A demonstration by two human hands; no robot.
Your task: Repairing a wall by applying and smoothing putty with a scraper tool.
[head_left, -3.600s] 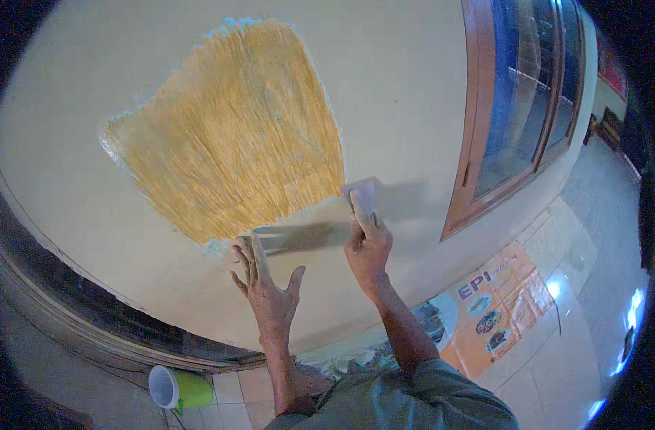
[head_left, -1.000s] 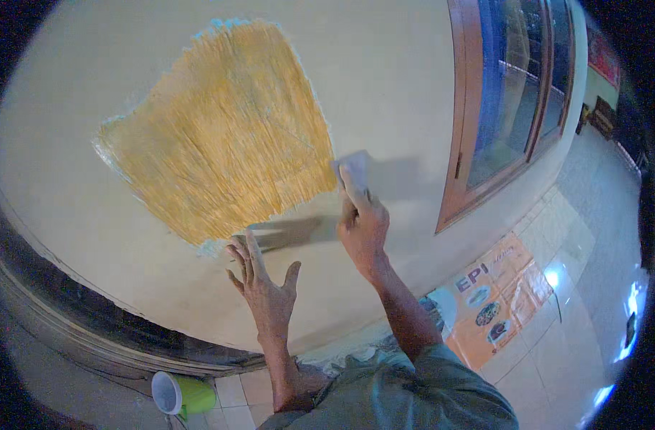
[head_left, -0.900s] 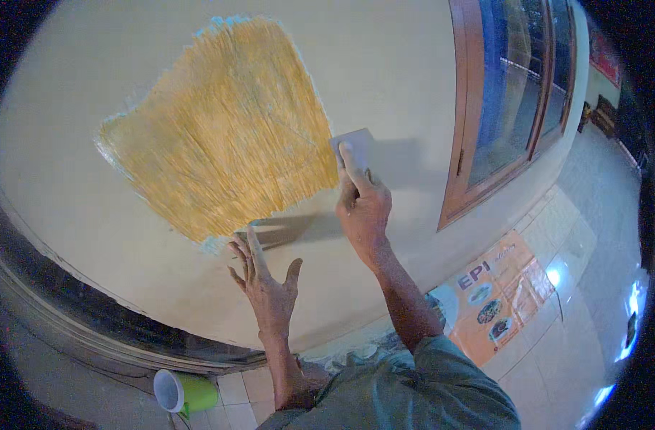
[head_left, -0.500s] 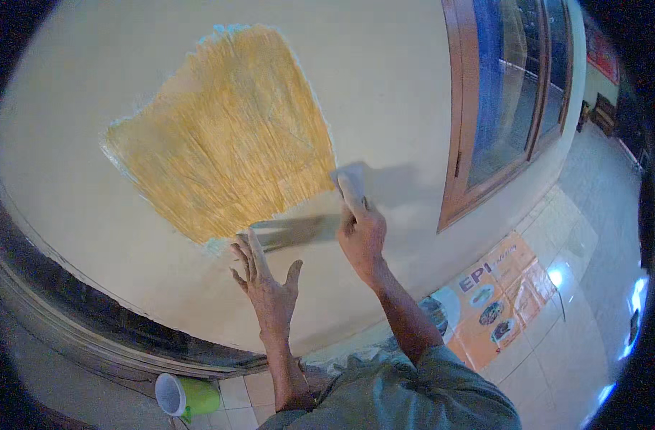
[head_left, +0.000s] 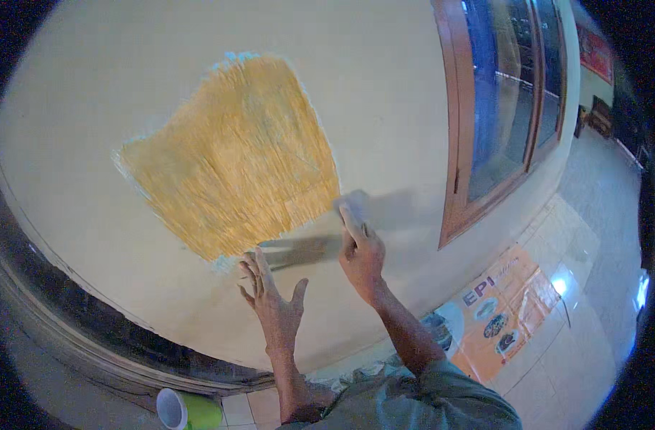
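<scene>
On the pale wall (head_left: 385, 100) there is a rough yellow-orange patch (head_left: 249, 158) with streaks and ragged whitish-blue edges. My right hand (head_left: 362, 254) is closed around a small flat grey piece (head_left: 355, 203), pressed to the wall at the patch's lower right corner. Its index finger lies along the piece; whether it is a scraper or a sanding sheet, I cannot tell. Just below the patch's bottom edge, my left hand (head_left: 274, 297) has its fingers spread, the tips at the wall, and holds nothing. Shadows of both hands fall on the wall.
A wood-framed window (head_left: 453, 136) stands to the right. An orange printed banner (head_left: 510, 308) lies on the tiled floor (head_left: 550, 380) at lower right. By the wall's dark base, at lower left, is a green bucket (head_left: 202, 412) with a white inside.
The view has tilted, so wall, patch and hands sit lower in the picture. My right hand has slid slightly down along the patch's right edge; the left stays at the bottom edge.
</scene>
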